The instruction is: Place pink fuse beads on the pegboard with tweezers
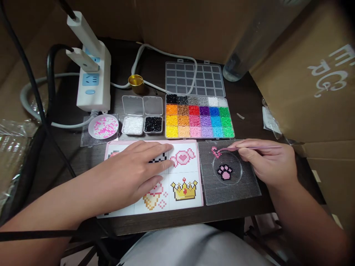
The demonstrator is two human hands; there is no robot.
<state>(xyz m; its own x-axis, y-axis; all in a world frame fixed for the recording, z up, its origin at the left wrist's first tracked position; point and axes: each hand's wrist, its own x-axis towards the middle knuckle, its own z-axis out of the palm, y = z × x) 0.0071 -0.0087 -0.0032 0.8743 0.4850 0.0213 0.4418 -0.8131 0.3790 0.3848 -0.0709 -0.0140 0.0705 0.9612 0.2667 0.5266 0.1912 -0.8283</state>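
My right hand [267, 160] pinches a pair of pink tweezers [256, 147], whose tips reach a small pink bead shape [215, 152] near the top of the clear pegboard [241, 188]. Below that shape, a black and pink paw made of beads [224, 172] lies on the same board. My left hand [144, 166] rests with fingers spread on the pattern sheet [184, 201], hiding part of its pictures. Beyond its fingertips a pink candy picture [183, 157] shows, with a yellow crown picture [184, 189] below.
Behind the sheet stand an open bead box [199, 116] sorted by colour, a case of white beads [132, 126] and one of black beads [153, 125]. A dish [91, 127] holds pink and white beads. A power strip [95, 88], a gold cup [136, 84] and cables sit farther back. Cardboard walls enclose the desk.
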